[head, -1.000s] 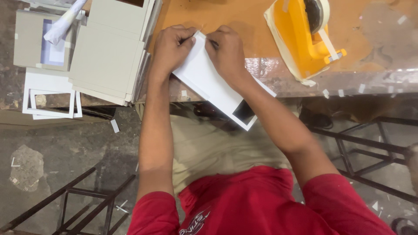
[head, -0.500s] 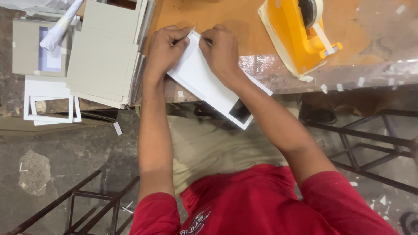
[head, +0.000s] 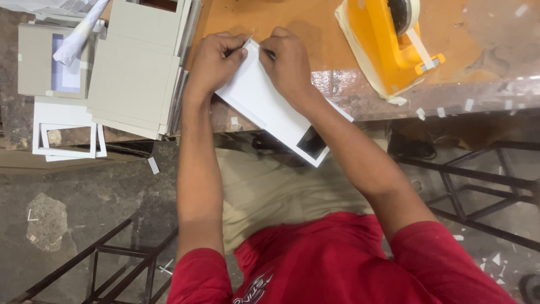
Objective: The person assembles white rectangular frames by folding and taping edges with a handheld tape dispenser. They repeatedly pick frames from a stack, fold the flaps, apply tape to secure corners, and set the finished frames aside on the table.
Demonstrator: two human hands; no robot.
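A white card frame (head: 264,104) with a rectangular window near its lower end lies slanted across the front edge of the brown table (head: 315,19), its lower corner hanging over the edge. My left hand (head: 216,56) pinches the frame's top corner with curled fingers. Facing it, my right hand (head: 289,62) grips the same top edge, fingertips close to those of the left. A small pale strip, perhaps tape, pokes up between the two hands.
A yellow tape dispenser (head: 388,42) stands on the table at the right. A stack of grey boards (head: 138,67) sits left of my hands. Farther left lie white frames (head: 64,132) and a rolled paper (head: 79,34). Black metal bars (head: 484,180) run below the table.
Both hands have stayed on the frame's top corner. The view shifted slightly, so frame and hands sit a little higher; the fingers have drawn closer together at the corner.
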